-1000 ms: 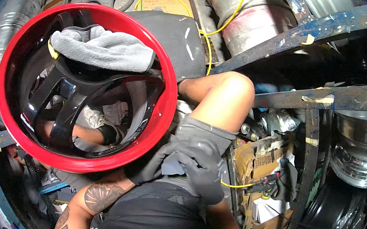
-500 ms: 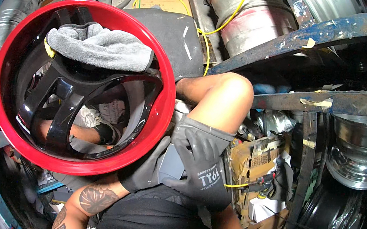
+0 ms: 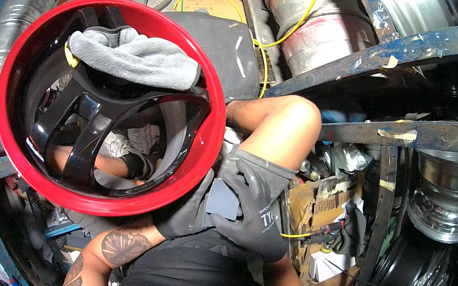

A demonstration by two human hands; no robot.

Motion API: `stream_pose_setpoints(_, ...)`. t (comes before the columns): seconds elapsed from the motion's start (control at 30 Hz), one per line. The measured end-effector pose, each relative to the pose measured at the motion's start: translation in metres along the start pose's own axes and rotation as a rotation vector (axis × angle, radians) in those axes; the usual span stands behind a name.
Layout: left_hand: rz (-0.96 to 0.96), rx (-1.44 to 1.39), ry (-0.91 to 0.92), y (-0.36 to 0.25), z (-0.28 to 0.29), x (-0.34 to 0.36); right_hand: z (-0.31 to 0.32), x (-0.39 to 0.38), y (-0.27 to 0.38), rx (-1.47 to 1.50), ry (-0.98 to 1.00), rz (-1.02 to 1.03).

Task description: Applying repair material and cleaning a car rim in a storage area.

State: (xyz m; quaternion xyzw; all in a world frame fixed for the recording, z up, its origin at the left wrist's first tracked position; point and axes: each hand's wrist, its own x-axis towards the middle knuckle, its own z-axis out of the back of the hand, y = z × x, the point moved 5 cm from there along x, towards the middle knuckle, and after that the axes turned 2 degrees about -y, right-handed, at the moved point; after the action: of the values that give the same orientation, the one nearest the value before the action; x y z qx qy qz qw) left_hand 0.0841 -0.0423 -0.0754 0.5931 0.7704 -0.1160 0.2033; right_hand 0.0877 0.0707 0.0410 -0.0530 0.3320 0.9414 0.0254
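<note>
A small grey sheet (image 3: 223, 201), which looks like folded sandpaper, lies between my hands in front of my lap. My left hand (image 3: 187, 213), in a dark grey work glove, grips its left side; the wheel rim partly hides that hand. My right hand (image 3: 254, 214), gloved alike, curls round the sheet's right edge, thumb at the bottom and fingers arched above. A big wheel rim (image 3: 208, 157) with a glossy red lip and black spokes stands just left of my hands. Draped over its upper spokes is a grey cloth (image 3: 135, 58) with a dark edge.
A blue metal frame (image 3: 363, 59) crosses the upper right. Silver wheel barrels (image 3: 447, 197) sit at the far right and a silver cylinder (image 3: 18, 37) at the left. A cardboard box (image 3: 322, 206), a power tool (image 3: 324, 232) and a yellow cable (image 3: 269, 43) lie around me.
My right hand has shifted and its fingers have arched up off the sheet, so more of the grey sheet shows. The whole view has moved slightly; the rim and cloth stay put.
</note>
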Motion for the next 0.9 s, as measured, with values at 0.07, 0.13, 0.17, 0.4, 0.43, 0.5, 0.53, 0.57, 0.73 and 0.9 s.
stream_pose_setpoints(0.07, 0.016, -0.002, 0.035, 0.000, -0.002, -0.003, -0.001, -0.002, -0.002, 0.044, -0.013, -0.009)
stream_pose_setpoints(0.13, 0.010, 0.018, 0.031, 0.000, -0.003, -0.002, -0.003, -0.004, -0.002, 0.064, -0.027, 0.003)
stream_pose_setpoints(0.17, 0.005, 0.038, 0.029, 0.000, -0.004, -0.001, -0.003, -0.005, -0.003, 0.064, -0.024, 0.006)
stream_pose_setpoints(0.4, -0.434, 0.531, -0.195, -0.005, 0.042, 0.016, -0.010, -0.005, -0.013, 0.517, -0.145, -0.089)
stream_pose_setpoints(0.43, -0.448, 0.525, -0.203, -0.013, 0.028, 0.009, -0.017, -0.008, -0.022, 0.717, -0.214, -0.200)
stream_pose_setpoints(0.5, -0.050, 0.193, 0.034, -0.011, -0.003, -0.015, -0.020, -0.007, -0.019, 0.754, -0.217, -0.202)
stream_pose_setpoints(0.53, -0.084, 0.186, -0.002, -0.009, -0.010, -0.019, -0.017, -0.005, -0.011, 0.845, -0.221, -0.257)
stream_pose_setpoints(0.57, -0.026, 0.114, 0.046, 0.002, 0.010, -0.018, -0.015, -0.010, -0.021, 0.772, -0.232, -0.294)
stream_pose_setpoints(0.73, -0.871, 1.299, 0.200, -0.025, -0.040, -0.076, 0.018, -0.004, -0.108, 0.920, -0.581, -0.002)
stream_pose_setpoints(0.9, -0.721, 1.219, 0.000, -0.058, -0.022, -0.230, 0.038, 0.024, -0.068, 0.424, -0.487, -0.129)
